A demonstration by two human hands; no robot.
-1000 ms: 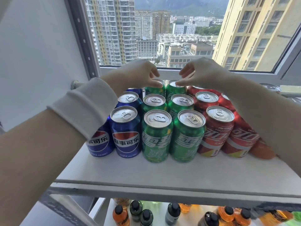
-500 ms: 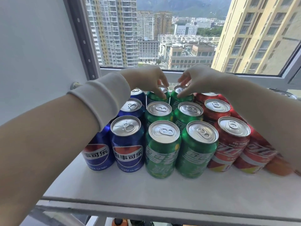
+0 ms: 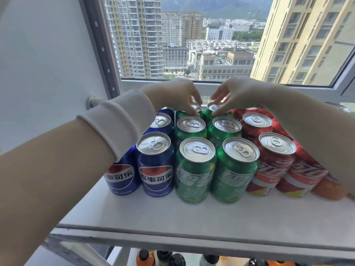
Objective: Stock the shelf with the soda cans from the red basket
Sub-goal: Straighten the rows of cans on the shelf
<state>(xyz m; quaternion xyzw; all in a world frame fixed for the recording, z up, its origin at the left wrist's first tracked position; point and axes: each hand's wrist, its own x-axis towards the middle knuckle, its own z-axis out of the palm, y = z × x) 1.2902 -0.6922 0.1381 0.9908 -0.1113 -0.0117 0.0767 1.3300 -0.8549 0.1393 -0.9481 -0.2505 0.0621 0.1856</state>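
White shelf (image 3: 192,217) below a window (image 3: 192,45): soda cans (image 3: 196,166) crowd the rear, with a bare strip along the front edge. The left hand (image 3: 172,95) fingers pinch the left rear green can (image 3: 195,107), the right hand (image 3: 236,91) fingers the right rear green can (image 3: 215,107); both hands sit lower than before.

Front blue cans (image 3: 156,169) carry the label 百事可乐.
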